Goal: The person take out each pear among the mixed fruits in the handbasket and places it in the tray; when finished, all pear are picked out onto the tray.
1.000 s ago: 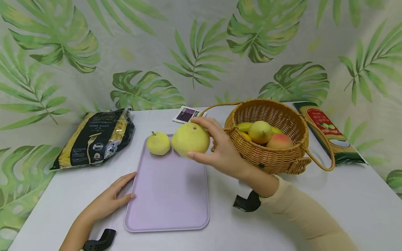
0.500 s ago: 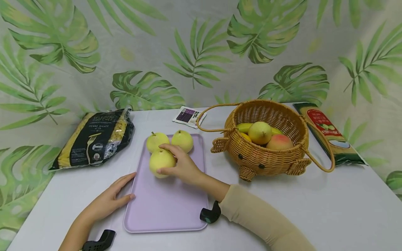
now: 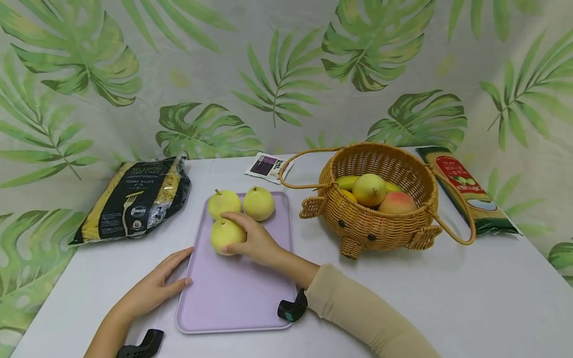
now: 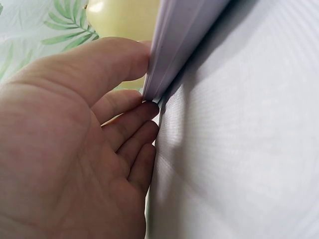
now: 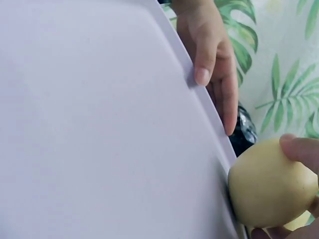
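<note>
My right hand grips a round yellow-green pear, thumb on the near side and fingers over the far side. This pear sits on the lilac tray, in front of two more: a pear with a short stem at the back left and another pear to its right. In the right wrist view the held pear is close to the tray's side rim. My left hand rests at the tray's left edge, its thumb and fingertips touching the rim.
Right of the tray stands a wicker basket holding bananas, a pear, a peach and an orange-yellow fruit. A penne bag lies at the left, a green-and-brown packet at the far right. Behind the tray is a small white-and-purple sachet.
My right hand has carried the pear left and down from above the tray's back right onto the tray, uncovering the back right pear. The left hand has stayed at the rim.
</note>
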A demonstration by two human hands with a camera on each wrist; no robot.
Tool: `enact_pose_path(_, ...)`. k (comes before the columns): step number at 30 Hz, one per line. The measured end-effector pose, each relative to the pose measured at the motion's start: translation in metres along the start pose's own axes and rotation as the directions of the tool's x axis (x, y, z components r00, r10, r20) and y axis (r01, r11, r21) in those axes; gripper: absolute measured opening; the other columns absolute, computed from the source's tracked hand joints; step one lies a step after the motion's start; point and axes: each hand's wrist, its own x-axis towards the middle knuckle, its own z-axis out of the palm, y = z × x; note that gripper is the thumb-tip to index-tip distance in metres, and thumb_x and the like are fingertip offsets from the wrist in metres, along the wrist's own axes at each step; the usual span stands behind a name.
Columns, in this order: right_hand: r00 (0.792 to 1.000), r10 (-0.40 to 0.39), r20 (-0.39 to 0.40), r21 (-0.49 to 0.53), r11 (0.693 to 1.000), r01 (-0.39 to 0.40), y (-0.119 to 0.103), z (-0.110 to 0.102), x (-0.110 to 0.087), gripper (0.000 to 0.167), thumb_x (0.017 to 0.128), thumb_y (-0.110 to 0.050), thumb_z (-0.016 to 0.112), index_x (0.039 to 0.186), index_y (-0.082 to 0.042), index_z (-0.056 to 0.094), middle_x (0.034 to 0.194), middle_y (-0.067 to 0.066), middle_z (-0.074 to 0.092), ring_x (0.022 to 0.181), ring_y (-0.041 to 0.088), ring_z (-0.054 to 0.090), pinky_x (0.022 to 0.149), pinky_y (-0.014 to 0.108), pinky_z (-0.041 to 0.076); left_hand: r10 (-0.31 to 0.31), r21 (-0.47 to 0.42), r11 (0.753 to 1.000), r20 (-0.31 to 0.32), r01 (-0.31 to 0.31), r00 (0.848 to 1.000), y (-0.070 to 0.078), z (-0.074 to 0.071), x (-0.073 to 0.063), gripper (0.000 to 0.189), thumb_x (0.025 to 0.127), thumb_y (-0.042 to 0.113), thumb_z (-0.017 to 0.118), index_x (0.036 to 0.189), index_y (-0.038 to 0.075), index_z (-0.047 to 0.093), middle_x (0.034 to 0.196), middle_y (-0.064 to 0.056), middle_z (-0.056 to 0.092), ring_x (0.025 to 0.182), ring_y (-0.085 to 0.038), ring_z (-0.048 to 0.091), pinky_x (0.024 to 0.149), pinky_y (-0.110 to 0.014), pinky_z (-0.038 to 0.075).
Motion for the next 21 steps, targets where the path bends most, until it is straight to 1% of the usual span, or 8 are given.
enact_pose_path(4, 1.0, -0.009, 0.03, -0.037, 0.999, 0.01, -0.001, 0.003, 0.001, 0.069, 0.072, -0.009, 0.076, 0.131, -0.014, 0.041, 0.129, 0.0, 0.044, 0.113, 0.01, 0.042, 0.094, 0.027, 0.034, -0.002, -0.002, 1.0, 0.001, 0.002, 1.0, 0.001, 0.0, 0.0, 0.063, 0.087, 0.025, 0.06, 0.14, 0.012, 0.031, 0.14, -0.014, 0.031, 0.127, -0.037, 0.022, 0.09, -0.003, 0.011)
enact_pose_path(9, 0.998, -0.046, 0.042, -0.092, 0.995, 0.05, -0.002, 0.006, 0.003, 0.067, 0.073, -0.011, 0.076, 0.129, -0.011, 0.04, 0.128, 0.003, 0.042, 0.117, 0.012, 0.038, 0.098, 0.028, 0.03, 0.005, 0.011, 1.0, -0.003, -0.005, 1.0, 0.001, -0.001, 0.0, 0.062, 0.087, 0.025, 0.06, 0.14, 0.011, 0.031, 0.139, -0.014, 0.031, 0.127, -0.037, 0.022, 0.09, -0.003, 0.011)
enact_pose_path(13, 0.999, -0.021, 0.047, -0.094, 0.995, 0.026, -0.007, 0.003, 0.002, 0.069, 0.073, -0.018, 0.076, 0.13, -0.014, 0.039, 0.129, 0.004, 0.039, 0.117, 0.012, 0.037, 0.098, 0.03, 0.03, 0.008, 0.014, 1.0, -0.005, -0.008, 1.0, 0.001, 0.0, 0.0, 0.062, 0.087, 0.025, 0.06, 0.14, 0.011, 0.031, 0.139, -0.014, 0.031, 0.127, -0.038, 0.022, 0.091, -0.003, 0.011)
enact_pose_path(16, 0.999, 0.023, 0.044, -0.088, 0.996, -0.019, -0.018, -0.005, -0.003, 0.069, 0.074, -0.024, 0.075, 0.132, -0.017, 0.037, 0.131, 0.002, 0.037, 0.12, 0.012, 0.035, 0.099, 0.032, 0.029, 0.001, 0.012, 1.0, -0.002, -0.001, 1.0, 0.001, 0.0, 0.0, 0.062, 0.087, 0.025, 0.06, 0.14, 0.011, 0.031, 0.139, -0.014, 0.031, 0.127, -0.038, 0.022, 0.091, -0.003, 0.011)
enact_pose_path(18, 0.999, 0.029, 0.038, -0.067, 0.997, -0.026, -0.028, -0.015, -0.009, 0.068, 0.077, -0.026, 0.073, 0.133, -0.017, 0.035, 0.133, 0.0, 0.036, 0.122, 0.012, 0.033, 0.1, 0.032, 0.028, -0.004, 0.01, 1.0, 0.001, 0.004, 1.0, 0.001, 0.0, 0.0, 0.063, 0.087, 0.026, 0.06, 0.14, 0.012, 0.031, 0.14, -0.014, 0.03, 0.128, -0.037, 0.021, 0.091, -0.004, 0.011)
enact_pose_path(20, 1.0, 0.002, 0.027, -0.05, 0.999, 0.0, -0.039, -0.027, -0.016, 0.067, 0.079, -0.026, 0.07, 0.134, -0.017, 0.034, 0.135, -0.001, 0.035, 0.124, 0.012, 0.031, 0.101, 0.033, 0.027, -0.009, 0.005, 1.0, 0.004, 0.009, 1.0, 0.001, 0.0, -0.001, 0.063, 0.087, 0.026, 0.06, 0.14, 0.012, 0.03, 0.14, -0.014, 0.03, 0.128, -0.037, 0.02, 0.091, -0.004, 0.011)
enact_pose_path(21, 0.999, -0.031, 0.02, -0.051, 0.998, 0.032, -0.045, -0.035, -0.02, 0.066, 0.08, -0.025, 0.07, 0.134, -0.016, 0.034, 0.136, 0.0, 0.035, 0.125, 0.012, 0.031, 0.101, 0.032, 0.027, -0.008, 0.001, 1.0, 0.004, 0.008, 1.0, 0.002, 0.0, -0.001, 0.063, 0.087, 0.026, 0.06, 0.14, 0.012, 0.03, 0.14, -0.015, 0.03, 0.128, -0.037, 0.02, 0.091, -0.004, 0.011)
